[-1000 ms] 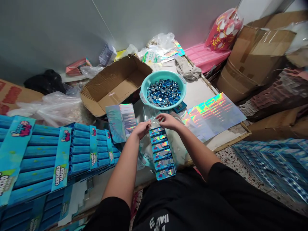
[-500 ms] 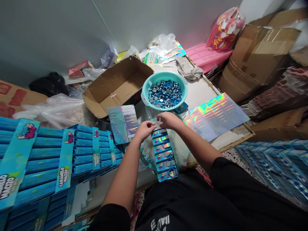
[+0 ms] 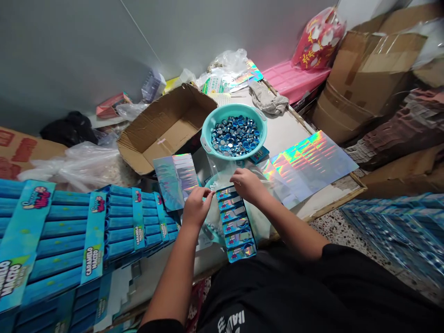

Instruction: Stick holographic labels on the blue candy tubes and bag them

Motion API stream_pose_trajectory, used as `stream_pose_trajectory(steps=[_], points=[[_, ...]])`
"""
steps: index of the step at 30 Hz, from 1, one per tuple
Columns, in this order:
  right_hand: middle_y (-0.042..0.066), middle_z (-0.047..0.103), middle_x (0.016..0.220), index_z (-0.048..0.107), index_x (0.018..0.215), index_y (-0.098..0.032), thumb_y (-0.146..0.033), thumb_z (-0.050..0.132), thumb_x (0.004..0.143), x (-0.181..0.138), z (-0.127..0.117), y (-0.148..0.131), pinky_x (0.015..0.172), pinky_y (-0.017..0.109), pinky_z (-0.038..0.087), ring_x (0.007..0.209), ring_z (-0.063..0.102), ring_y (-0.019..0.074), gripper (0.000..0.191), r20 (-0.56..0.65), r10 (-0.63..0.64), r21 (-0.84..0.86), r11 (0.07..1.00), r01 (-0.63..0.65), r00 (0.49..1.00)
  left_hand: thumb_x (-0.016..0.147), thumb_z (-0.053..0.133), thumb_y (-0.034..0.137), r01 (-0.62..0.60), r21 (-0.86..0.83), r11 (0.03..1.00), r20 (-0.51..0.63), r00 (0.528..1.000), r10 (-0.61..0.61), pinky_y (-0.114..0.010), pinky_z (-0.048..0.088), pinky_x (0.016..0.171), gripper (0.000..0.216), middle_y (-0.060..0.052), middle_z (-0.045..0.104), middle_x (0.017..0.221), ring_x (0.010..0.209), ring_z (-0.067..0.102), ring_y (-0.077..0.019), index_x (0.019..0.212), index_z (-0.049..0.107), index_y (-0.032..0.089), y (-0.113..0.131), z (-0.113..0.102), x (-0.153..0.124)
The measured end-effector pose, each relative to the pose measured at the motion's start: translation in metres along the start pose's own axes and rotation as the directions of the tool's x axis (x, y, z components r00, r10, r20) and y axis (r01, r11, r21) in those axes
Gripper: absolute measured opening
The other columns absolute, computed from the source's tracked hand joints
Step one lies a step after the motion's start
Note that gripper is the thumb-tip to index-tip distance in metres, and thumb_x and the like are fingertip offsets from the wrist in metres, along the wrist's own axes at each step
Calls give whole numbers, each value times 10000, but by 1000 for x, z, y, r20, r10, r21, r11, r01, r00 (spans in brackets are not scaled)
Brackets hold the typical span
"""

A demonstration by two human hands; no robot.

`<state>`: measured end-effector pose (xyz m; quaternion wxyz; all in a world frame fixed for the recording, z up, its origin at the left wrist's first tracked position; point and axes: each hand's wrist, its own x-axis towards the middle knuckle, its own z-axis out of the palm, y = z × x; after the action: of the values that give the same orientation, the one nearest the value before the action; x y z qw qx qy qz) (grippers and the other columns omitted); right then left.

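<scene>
A row of several small blue holographic packets [image 3: 234, 222] lies on the work surface in front of me, over a clear plastic bag. My left hand [image 3: 195, 208] is closed in a pinch just left of the row's top packets. My right hand [image 3: 247, 184] rests on the top packet, its fingers curled down over the far end. Behind them stands a teal basin [image 3: 208, 125] filled with blue and silver caps [image 3: 236, 135].
Stacks of blue display cartons [image 3: 69, 236] fill the left. An open cardboard box [image 3: 166, 127] sits beyond them. Holographic sheets [image 3: 312, 162] lie right of the basin, and smaller ones [image 3: 175, 178] to its left. Cardboard boxes [image 3: 367, 74] and blue packs [image 3: 402, 231] stand at the right.
Both hands have dropped nearer to me. The left hand has moved down and away from the right, which now presses on the top packet of the row.
</scene>
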<state>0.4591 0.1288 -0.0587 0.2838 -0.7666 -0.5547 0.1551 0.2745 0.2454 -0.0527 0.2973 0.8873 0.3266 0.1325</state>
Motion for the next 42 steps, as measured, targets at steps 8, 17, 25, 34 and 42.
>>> stream_pose_trajectory(steps=[8,17,25,34,42], points=[[107,681,855,740,806,-188,-119,501,913,-8,0,-9,728,348,394,880,517,251,271,-42,-76,-92,993,72,996,920,521,304,-54,-60,997,-63,997,50,-333,520,841,181,-66,709,958,898,667,-210,976,668,215,-8,23,-10],[115,642,981,749,957,-196,-122,496,923,-24,16,4,768,353,441,884,525,233,266,-230,-119,-79,991,104,966,923,509,236,-168,-43,985,-242,958,152,-380,525,898,143,-92,703,952,947,663,-218,936,643,190,-1,38,-18],[69,585,870,717,1069,-234,-136,488,944,-42,36,29,690,314,513,783,567,178,279,-471,-120,202,950,239,874,869,543,184,-281,-61,958,-260,931,257,-431,516,928,99,-92,680,962,969,638,-234,922,627,183,-5,46,-23],[93,623,884,657,1132,-176,-130,488,947,-57,38,13,730,344,515,819,590,204,255,-490,-112,240,936,257,865,866,572,263,-91,-335,938,-229,973,12,-417,552,912,126,-97,637,1016,1005,633,-226,966,601,191,-15,57,-35],[92,587,1079,593,1267,-223,-348,512,948,-77,52,14,865,357,535,977,607,201,353,-296,316,686,727,-29,901,924,510,436,272,-557,785,-58,930,-364,-467,428,1112,433,-161,546,1386,1316,519,-282,1274,539,182,-15,91,-65]])
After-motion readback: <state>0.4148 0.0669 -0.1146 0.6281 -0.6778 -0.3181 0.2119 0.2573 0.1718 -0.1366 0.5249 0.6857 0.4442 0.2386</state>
